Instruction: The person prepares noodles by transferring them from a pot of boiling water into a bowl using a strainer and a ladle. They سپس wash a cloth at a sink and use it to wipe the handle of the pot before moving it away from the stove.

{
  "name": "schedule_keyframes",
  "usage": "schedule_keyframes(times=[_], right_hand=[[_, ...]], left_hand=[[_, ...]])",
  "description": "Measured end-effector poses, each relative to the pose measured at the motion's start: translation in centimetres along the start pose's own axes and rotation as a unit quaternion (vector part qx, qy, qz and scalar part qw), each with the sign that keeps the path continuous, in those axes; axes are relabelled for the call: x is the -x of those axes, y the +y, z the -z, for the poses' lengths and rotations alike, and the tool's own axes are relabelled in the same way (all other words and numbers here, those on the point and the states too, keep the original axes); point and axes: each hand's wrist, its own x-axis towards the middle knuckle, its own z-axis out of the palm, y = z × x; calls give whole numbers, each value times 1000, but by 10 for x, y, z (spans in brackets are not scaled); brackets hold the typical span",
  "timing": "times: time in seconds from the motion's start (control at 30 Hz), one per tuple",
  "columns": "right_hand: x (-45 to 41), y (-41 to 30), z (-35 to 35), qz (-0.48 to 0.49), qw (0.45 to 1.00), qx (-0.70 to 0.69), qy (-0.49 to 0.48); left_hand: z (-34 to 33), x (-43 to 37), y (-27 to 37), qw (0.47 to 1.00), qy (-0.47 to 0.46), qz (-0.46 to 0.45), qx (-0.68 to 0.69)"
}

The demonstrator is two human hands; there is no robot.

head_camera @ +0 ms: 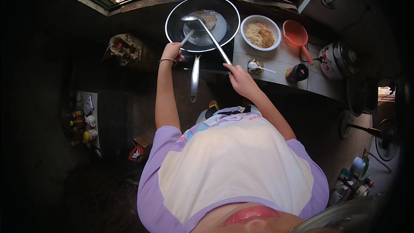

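Observation:
A dark wok (174, 13) with a pale rim stands on the cooktop, holding cloudy whitish liquid (221, 32). In the liquid sits a round brownish piece (207, 19); whether it rests in a strainer I cannot tell. My left hand (172, 51) grips a metal utensil handle (187, 38) that reaches into the wok, its far end partly hidden. My right hand (242, 81) holds the long handle of a metal ladle (215, 41). The ladle's head hangs over the round piece and the left utensil. The wok's metal handle (195, 77) points towards me.
Right of the wok are a white bowl of noodle-like strands (260, 35), an orange dipper (295, 34), a small jar with a white spoon (255, 66), a dark-lidded jar (296, 73) and a rice cooker (333, 60). A crumpled bag (124, 48) lies left. Windows rise behind.

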Motion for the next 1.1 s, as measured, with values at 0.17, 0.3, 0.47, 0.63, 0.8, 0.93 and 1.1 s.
schedule_keyframes(times=[0.17,0.3,0.47,0.63,0.8,0.93,1.1], right_hand=[[2,-5,12,-1,997,-73,6],[-4,7,6,7,999,-17,39],[-4,13,0,-1,999,29,27],[6,0,5,11,1000,-9,-2],[2,-7,17,15,1000,-12,10],[-12,0,17,8,998,53,35],[-15,13,12,2,996,90,23]], left_hand=[[2,-1,-5,1000,6,-4,12],[3,-1,-6,1000,9,-7,11],[3,0,-9,1000,0,-14,21],[3,0,-14,999,3,-17,28],[7,0,-17,999,-1,-19,39],[5,1,-16,999,-3,-19,42],[3,4,-15,999,2,-21,42]])
